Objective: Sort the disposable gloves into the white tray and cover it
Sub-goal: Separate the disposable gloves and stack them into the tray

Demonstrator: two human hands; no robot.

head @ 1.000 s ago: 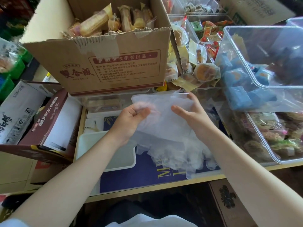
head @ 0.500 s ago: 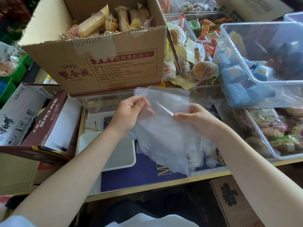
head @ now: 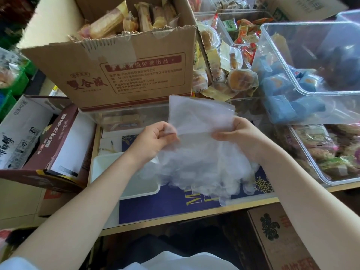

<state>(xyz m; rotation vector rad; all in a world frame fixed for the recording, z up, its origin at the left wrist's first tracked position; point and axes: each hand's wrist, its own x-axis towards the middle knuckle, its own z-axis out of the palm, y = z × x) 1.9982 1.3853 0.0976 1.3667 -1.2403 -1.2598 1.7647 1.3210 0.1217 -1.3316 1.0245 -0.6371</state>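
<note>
White tray under hanging gloves

The disposable gloves were thin, translucent, crinkled plastic film; the white tray at the tabletop's left edge looked smooth matt plastic; the cardboard box behind was rough and brown, its taped rim torn; the bins at right were clear glossy plastic

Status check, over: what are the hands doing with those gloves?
Both hands, left and right, pinch the gloves above the table. White tray below left, partly under the left arm. No cover seen.
</note>
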